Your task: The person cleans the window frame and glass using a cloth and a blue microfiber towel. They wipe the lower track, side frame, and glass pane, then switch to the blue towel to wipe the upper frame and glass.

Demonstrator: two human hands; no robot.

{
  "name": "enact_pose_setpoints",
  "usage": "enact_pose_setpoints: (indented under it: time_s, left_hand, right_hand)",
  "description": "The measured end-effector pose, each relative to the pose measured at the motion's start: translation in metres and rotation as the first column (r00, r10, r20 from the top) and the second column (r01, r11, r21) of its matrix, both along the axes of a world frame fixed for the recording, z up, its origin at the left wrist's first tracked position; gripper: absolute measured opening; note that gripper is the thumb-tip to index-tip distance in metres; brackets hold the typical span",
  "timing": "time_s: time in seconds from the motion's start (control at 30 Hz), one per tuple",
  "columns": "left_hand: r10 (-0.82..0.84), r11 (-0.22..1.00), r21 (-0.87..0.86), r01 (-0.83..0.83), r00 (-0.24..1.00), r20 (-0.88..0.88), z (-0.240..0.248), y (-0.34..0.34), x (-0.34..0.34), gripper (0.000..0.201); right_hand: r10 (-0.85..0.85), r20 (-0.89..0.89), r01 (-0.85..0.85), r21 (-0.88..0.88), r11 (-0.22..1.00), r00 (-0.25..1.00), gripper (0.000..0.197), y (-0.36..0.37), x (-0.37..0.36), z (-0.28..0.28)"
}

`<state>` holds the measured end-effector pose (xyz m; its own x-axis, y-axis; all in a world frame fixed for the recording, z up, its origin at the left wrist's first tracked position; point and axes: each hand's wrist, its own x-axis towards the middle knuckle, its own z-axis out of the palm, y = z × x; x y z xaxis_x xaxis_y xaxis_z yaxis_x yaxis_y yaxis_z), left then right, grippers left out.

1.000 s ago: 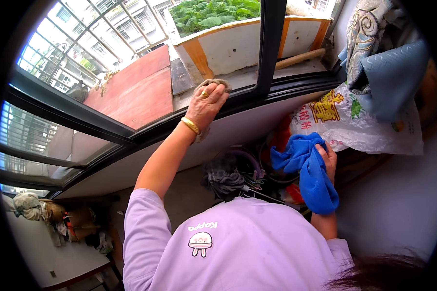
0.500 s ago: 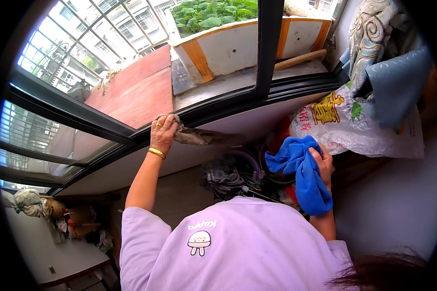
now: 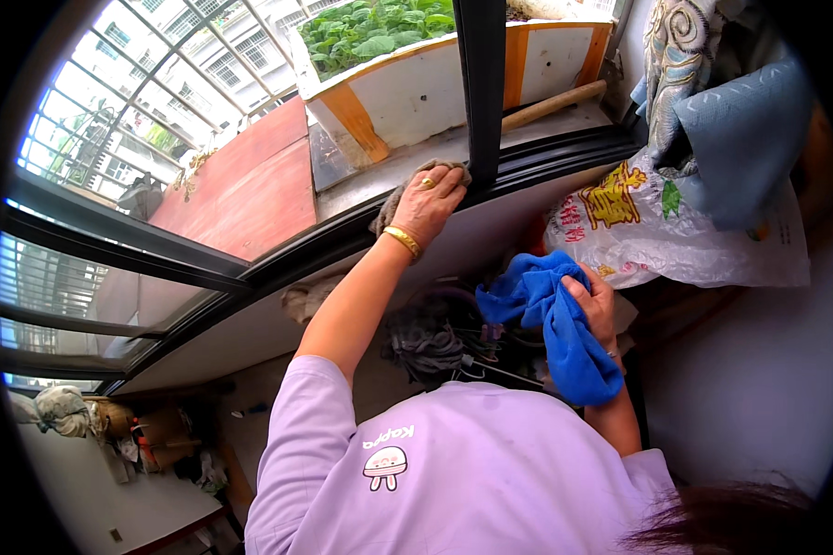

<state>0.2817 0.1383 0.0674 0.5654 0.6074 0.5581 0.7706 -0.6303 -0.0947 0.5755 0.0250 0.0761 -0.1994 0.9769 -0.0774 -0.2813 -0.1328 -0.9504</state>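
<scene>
My left hand (image 3: pixel 427 205), with a gold ring and a gold bangle, presses a grey-brown rag (image 3: pixel 391 209) onto the black window track (image 3: pixel 352 237). It is near the upright black window frame (image 3: pixel 479 102), and its fingers are closed over the cloth. On the right, my right hand (image 3: pixel 594 305) grips a bunched blue cloth (image 3: pixel 576 356). The cloth hangs down over my right wrist and spreads toward the left, held away from the window.
Beyond the window lie a reddish board (image 3: pixel 241 190), a white planter box (image 3: pixel 393 104) with green plants, and metal bars (image 3: pixel 171 69). A printed plastic sack (image 3: pixel 703 240) and a blue-grey fabric (image 3: pixel 740 148) sit at right. Dark grey clutter (image 3: pixel 426 340) lies below the sill.
My left hand has slid the rag rightward along the window track, toward the upright frame. The right hand still holds the blue cloth in nearly the same place.
</scene>
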Motion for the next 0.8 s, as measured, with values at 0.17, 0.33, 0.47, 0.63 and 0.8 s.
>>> enact_pose_setpoints:
  time_s: [0.17,0.33,0.47,0.63,0.8]
  left_hand:
    - [0.07,0.997,0.048,-0.065,0.992,-0.102,-0.013,0.012,0.018,0.027]
    - [0.127,0.992,0.027,-0.124,0.979,-0.159,-0.016,-0.008,-0.01,0.029]
    - [0.19,0.982,0.029,-0.188,0.97,-0.155,-0.021,-0.035,-0.054,0.028]
    - [0.332,0.943,0.04,-0.329,0.94,-0.082,-0.017,-0.085,-0.112,0.02]
    - [0.646,0.759,0.113,-0.641,0.763,-0.007,-0.038,-0.151,-0.203,0.019]
  right_hand:
    - [-0.064,0.021,0.065,-0.059,0.996,0.998,0.028,-0.008,0.018,-0.011]
    - [-0.112,0.025,0.113,-0.053,0.992,0.993,0.026,-0.01,0.027,-0.006]
    - [-0.126,0.044,0.129,-0.061,0.99,0.991,0.024,-0.011,0.034,-0.004]
    - [-0.127,0.082,0.13,-0.032,0.991,0.988,0.023,-0.012,0.038,-0.016]
    - [-0.052,0.052,0.054,-0.023,0.998,0.997,0.026,-0.005,0.021,-0.012]
